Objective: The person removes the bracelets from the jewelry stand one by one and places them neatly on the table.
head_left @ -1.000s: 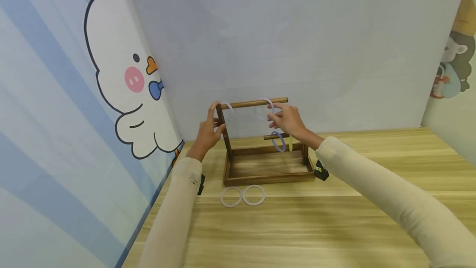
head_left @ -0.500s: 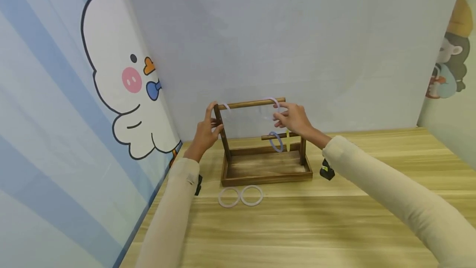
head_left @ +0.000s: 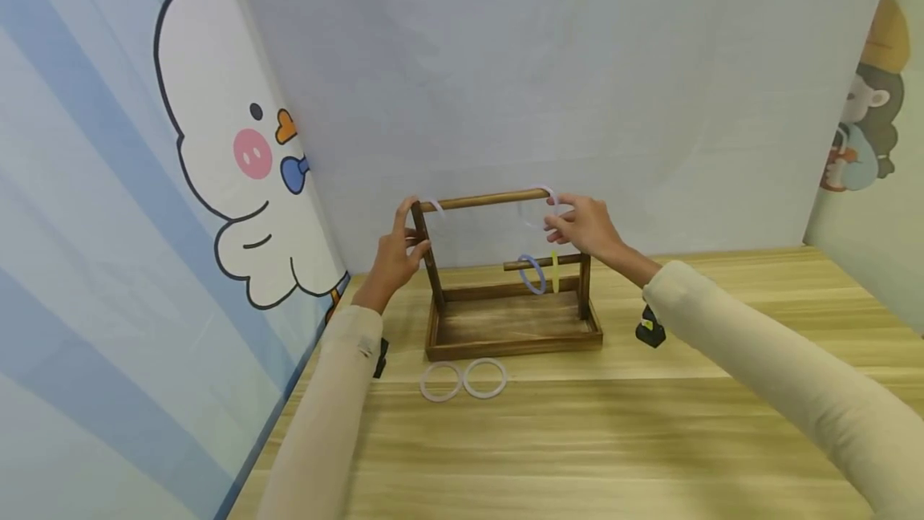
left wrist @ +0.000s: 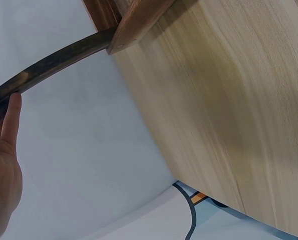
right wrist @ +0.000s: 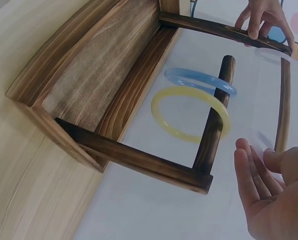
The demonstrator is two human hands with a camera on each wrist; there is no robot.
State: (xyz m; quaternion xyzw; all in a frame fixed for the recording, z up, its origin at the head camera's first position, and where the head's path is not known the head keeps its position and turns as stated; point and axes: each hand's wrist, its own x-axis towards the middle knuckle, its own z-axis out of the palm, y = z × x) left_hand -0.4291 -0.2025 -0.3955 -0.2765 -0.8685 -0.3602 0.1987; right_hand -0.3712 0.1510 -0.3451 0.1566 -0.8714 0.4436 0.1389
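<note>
A: Where is the clear ring [head_left: 543, 207] now?

B: At the right end of the top bar [head_left: 484, 200] of the wooden rack [head_left: 505, 327], pinched in the right hand [head_left: 586, 227]; the grip is narrow, fingertips closed on the ring's rim, as the head view shows; in the right wrist view the ring is only a faint shimmer by the fingers [right wrist: 251, 172], so I cannot tell how much of it they cover.

A: And the left hand [head_left: 397, 251]?

B: Curled round the rack's left upright just under the bar's left end, where another pale ring [head_left: 435, 206] hangs; the left wrist view shows fingers [left wrist: 8, 117] laid against the dark wood.

A: How would that ring handle?

B: Light, stiff and smooth, I would judge; slippery enough that a pinch across the band beats a loose hook of one finger; it looks like thin plastic, so no hard squeeze.

A: Anything else about?

B: A blue ring [right wrist: 199, 80] and a yellow ring [right wrist: 189, 112] hang on the lower peg [right wrist: 216, 112]; two white rings [head_left: 463, 380] lie flat on the desk [head_left: 650, 440], touching each other, just in front of the rack's tray.
</note>
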